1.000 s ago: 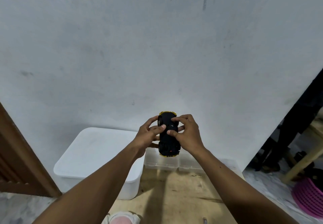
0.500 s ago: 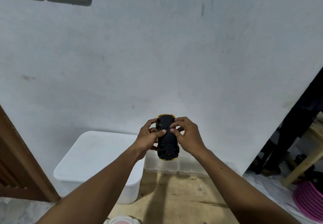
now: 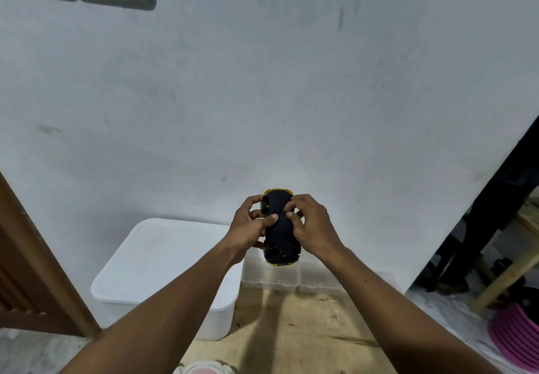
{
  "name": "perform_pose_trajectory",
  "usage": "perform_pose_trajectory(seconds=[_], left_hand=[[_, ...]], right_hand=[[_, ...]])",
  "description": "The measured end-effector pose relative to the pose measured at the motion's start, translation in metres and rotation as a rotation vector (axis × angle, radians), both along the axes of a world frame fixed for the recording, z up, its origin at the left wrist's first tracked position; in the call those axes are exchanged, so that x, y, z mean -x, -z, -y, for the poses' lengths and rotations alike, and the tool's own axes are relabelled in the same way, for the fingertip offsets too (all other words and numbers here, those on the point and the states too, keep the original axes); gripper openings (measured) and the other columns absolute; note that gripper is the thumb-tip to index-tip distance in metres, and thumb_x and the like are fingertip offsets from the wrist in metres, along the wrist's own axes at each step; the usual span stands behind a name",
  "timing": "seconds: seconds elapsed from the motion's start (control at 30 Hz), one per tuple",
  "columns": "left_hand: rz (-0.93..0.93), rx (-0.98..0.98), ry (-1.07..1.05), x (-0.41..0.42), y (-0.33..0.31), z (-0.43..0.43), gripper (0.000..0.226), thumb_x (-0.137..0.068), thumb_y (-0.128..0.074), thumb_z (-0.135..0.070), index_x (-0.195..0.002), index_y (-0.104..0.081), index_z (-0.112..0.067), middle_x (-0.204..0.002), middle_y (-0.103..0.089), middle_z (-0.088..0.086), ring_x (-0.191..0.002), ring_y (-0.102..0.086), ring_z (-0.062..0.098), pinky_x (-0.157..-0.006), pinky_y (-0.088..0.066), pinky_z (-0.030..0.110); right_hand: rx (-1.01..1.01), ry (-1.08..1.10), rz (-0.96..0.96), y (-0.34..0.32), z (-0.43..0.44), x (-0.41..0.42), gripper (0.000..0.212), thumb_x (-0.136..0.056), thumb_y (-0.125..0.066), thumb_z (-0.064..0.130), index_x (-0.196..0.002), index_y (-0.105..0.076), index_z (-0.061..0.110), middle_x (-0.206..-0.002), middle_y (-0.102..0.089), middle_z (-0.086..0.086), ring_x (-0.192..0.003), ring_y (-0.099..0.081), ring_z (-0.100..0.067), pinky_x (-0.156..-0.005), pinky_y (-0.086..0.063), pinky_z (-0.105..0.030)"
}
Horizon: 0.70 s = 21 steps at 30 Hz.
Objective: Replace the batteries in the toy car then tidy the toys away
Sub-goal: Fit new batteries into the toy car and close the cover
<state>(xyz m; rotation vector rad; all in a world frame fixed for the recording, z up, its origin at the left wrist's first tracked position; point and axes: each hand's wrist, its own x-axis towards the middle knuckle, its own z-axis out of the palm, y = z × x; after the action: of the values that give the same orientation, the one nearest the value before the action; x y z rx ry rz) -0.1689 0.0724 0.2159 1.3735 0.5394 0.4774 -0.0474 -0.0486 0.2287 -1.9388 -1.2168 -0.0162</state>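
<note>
The toy car [image 3: 281, 236] is held up in front of the wall, upside down, its black underside facing me and yellow bodywork showing at both ends. My left hand [image 3: 250, 226] grips its left side with the thumb pressed on the middle of the underside. My right hand [image 3: 311, 226] grips the right side, its fingertips meeting the left thumb on the same spot. No batteries are visible.
A large white lidded bin [image 3: 163, 271] stands on the floor at the left against the wall. Clear plastic boxes [image 3: 294, 281] sit below the car. A brown door frame [image 3: 35, 265] is far left, wooden legs [image 3: 507, 274] and a pink basket [image 3: 519, 338] far right.
Both hands and the car have stayed almost in place; the fingers shifted slightly on the underside, and my head tilted up a little.
</note>
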Motion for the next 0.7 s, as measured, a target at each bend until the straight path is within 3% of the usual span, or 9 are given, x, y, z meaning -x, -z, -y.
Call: perform_pose_trajectory(seconds=[0.2,0.4,0.53,0.7], left_hand=[[-0.014,-0.013,0.016,0.0013,0.0026,-0.0021,0.043,-0.091,-0.071,-0.015,-0.127,-0.053,-0.031,-0.115,-0.069,0.01,-0.074,-0.068,0.023,-0.057,-0.057,0.034],[-0.018,-0.027,0.026,0.001,0.0014,-0.0042,0.042,-0.091,-0.07,-0.014,-0.125,-0.053,-0.032,-0.114,-0.069,0.01,-0.072,-0.067,0.021,-0.057,-0.056,0.032],[-0.019,-0.027,0.027,-0.0003,-0.0002,-0.0067,0.042,-0.092,-0.069,-0.014,-0.126,-0.053,-0.031,-0.11,-0.069,0.011,-0.074,-0.068,0.023,-0.058,-0.056,0.033],[-0.021,-0.019,0.029,-0.0018,0.001,-0.0084,0.041,-0.092,-0.07,-0.014,-0.126,-0.054,-0.03,-0.101,-0.069,0.006,-0.075,-0.066,0.026,-0.06,-0.058,0.036]], right_hand=[[0.028,0.018,0.005,0.0009,-0.0013,-0.0017,0.005,-0.092,-0.065,0.016,-0.09,-0.067,0.02,-0.107,-0.06,0.007,-0.077,-0.062,-0.012,-0.077,-0.053,-0.031],[0.046,0.053,-0.006,-0.0002,-0.0049,-0.0016,0.009,-0.09,-0.066,0.022,-0.083,-0.061,0.024,-0.1,-0.061,0.006,-0.076,-0.061,-0.017,-0.075,-0.055,-0.035],[0.056,-0.002,-0.022,-0.0046,-0.0019,-0.0036,0.012,-0.09,-0.066,0.018,-0.1,-0.065,0.025,-0.107,-0.061,0.005,-0.077,-0.063,-0.017,-0.076,-0.054,-0.031],[0.065,-0.01,0.013,-0.0077,-0.0006,-0.0051,0.009,-0.092,-0.064,0.016,-0.089,-0.065,0.024,-0.104,-0.061,0.004,-0.077,-0.062,-0.012,-0.076,-0.054,-0.029]])
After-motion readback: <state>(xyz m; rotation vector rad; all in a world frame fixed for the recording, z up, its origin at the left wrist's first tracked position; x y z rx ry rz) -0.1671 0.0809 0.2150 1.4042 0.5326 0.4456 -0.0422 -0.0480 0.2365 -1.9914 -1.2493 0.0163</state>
